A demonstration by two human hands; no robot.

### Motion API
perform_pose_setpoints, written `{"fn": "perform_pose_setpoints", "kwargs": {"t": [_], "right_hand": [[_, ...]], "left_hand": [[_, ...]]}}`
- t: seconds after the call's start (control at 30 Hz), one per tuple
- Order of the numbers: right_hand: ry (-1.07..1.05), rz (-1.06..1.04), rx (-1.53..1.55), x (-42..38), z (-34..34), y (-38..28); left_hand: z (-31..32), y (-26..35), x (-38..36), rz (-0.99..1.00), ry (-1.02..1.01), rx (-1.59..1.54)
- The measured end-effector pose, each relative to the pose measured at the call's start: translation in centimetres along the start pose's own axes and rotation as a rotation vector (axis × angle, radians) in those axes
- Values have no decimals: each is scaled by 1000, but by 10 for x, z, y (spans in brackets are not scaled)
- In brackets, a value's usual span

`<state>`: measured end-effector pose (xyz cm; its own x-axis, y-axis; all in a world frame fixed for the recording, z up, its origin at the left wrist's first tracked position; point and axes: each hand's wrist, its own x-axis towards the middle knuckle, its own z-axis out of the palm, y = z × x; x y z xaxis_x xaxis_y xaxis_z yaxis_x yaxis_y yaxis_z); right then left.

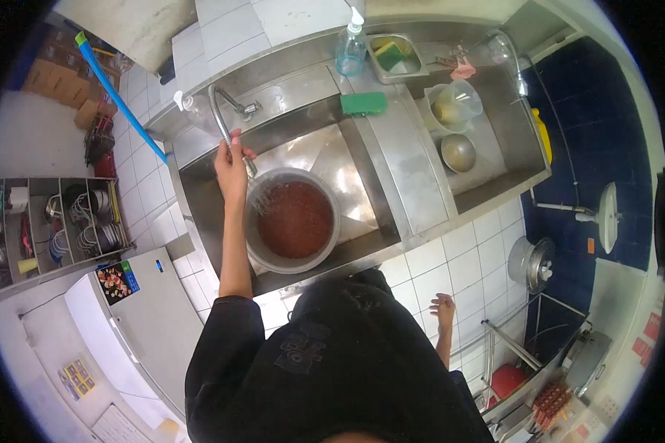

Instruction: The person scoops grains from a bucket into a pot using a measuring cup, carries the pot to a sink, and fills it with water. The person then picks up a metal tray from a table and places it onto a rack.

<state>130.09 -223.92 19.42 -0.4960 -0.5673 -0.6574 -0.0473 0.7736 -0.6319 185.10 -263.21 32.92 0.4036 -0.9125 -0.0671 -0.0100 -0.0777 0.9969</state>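
My left hand [233, 164] is wrapped round the end of a flexible metal faucet hose [218, 118]. From its nozzle, water sprays down into a large round pot [335, 229] standing in the left sink basin [332, 151]. Reddish-brown contents [295, 220] fill the inside of the pot. Away from the sink, my right hand [443, 310] hangs over the tiled floor at my side, its fingers apart and nothing in them.
A green sponge [363, 103] lies on the sink's back ledge, near a pump bottle [351, 52] and a metal tray [421, 68]. The right basin holds plastic containers [457, 105] and a metal bowl [459, 152]. A white freezer [151, 317] stands at left.
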Motion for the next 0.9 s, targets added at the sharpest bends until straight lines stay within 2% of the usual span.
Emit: {"fn": "perform_pose_setpoints", "kwargs": {"t": [0.07, 0.2, 0.27, 0.33, 0.37, 0.4, 0.47, 0.5, 0.57, 0.6, 0.63, 0.67, 0.7, 0.73, 0.77, 0.8, 0.83, 0.87, 0.9], "right_hand": [[28, -1, 32, -2, -14, 11], [32, 62, 85, -20, -30, 59], [57, 194, 105, -30, -28, 89], [53, 285, 141, -40, -29, 135], [-10, 6, 71, -41, -33, 188], [-16, -34, 38, -46, -32, 207], [-23, -113, -27, -55, -30, 244], [-39, -108, -109, -45, -25, 295], [-69, -373, -624, -63, -25, 315], [49, -474, -617, -65, -16, 352], [26, -326, -554, -68, -10, 371], [154, -610, -673, -71, -5, 385], [152, -336, -386, -81, 0, 391], [160, 45, 164, -97, 5, 378], [233, 240, 516, -107, 9, 376], [317, 347, 768, -112, 15, 379], [374, 414, 850, -127, 10, 373], [415, 480, 932, -143, 7, 366], [498, 486, 1027, -148, 10, 372]], "left_hand": [[1, -6, -6, 104, 73, 66], [-1, -28, -4, 162, 81, 176], [-8, -49, 1, 118, 55, 387], [-13, -56, 6, 165, 57, 437], [-16, -59, 6, 197, 76, 487], [-17, -59, 6, 211, 68, 487], [-18, -56, 7, 200, 154, 749], [-20, -61, 10, 163, 173, 692], [-23, -79, 16, 160, 261, 594], [-36, -104, 17, 399, 247, 937], [-42, -119, 11, 657, 323, 1278], [-48, -133, -3, 834, 392, 1836], [14, -53, -87, 243, 131, 2025], [17, -101, -82, 197, 279, 1989], [22, -146, -80, 155, 424, 1941], [54, -155, -135, 320, 403, 1243], [88, -161, -194, 495, 316, 553], [125, -173, -255, 541, 188, 491], [157, -194, -315, 687, 21, 646]]}}
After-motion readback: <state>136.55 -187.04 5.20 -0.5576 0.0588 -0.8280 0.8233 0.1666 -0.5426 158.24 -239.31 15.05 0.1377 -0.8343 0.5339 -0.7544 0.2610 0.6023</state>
